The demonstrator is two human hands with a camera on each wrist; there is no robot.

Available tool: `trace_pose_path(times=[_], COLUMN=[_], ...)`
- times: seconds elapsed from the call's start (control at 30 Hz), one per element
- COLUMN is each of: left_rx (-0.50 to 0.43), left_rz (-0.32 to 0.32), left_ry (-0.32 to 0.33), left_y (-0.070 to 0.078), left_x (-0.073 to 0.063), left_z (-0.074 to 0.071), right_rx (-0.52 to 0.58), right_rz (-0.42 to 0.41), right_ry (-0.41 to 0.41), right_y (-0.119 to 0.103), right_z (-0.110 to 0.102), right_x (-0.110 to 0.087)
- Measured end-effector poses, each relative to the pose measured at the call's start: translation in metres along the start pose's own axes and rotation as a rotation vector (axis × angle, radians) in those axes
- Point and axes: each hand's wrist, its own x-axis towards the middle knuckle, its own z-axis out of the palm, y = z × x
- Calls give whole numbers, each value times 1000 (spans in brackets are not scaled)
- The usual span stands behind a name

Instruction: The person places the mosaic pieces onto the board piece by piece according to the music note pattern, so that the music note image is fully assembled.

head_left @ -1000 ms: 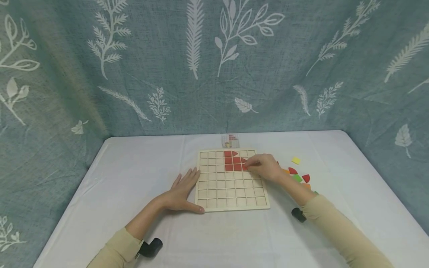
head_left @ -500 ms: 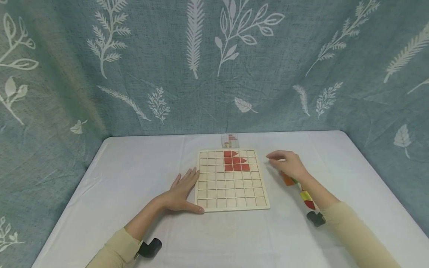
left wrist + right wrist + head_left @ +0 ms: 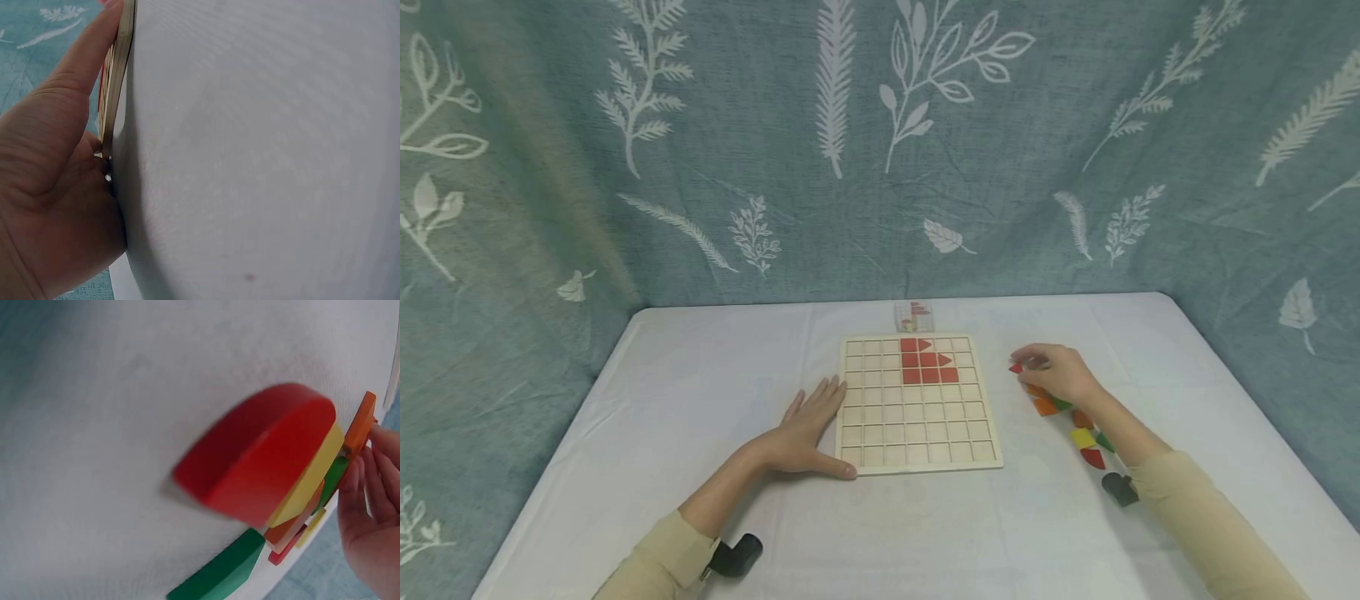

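Left hand (image 3: 799, 440): spread against the gridded board (image 3: 895, 431), on the white table (image 3: 737, 358). Loose tiles (image 3: 1082, 439): right of board; a low wrist sweep could, I judge, scatter them. Right hand (image 3: 1060, 373): bent fingers at a red piece (image 3: 1016, 368); pinching or not, I cannot tell remotely.

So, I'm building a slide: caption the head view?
Left hand against a grid board, right hand at a red piece near loose coloured pieces.
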Motion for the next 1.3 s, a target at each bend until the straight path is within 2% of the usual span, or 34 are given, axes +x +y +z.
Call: trace_pose_path(times=[0.3,0.43,0.6,0.73,0.97,1.1,1.3], left_rx=[5,-1,5,10,7,-4,1], left_rz=[-13,-10,-18,-18,-17,-4,0], left_ry=[2,7,9,7,1,7,5], left_y=[0,1,1,0,-1,-1,0], left_x=[0,0,0,1,1,0,0], left_z=[1,2,2,2,2,3,0], right_rx=[22,123,231,192,61,36,5], right_rz=[22,57,71,43,-78,-89,-59], right_ry=[44,47,37,37,50,33,25], right_y=[1,-2,-19,-32,-46,-53,-58], right_z=[4,7,17,28,43,45,45], right_x=[1,1,1,4,14,16,17])
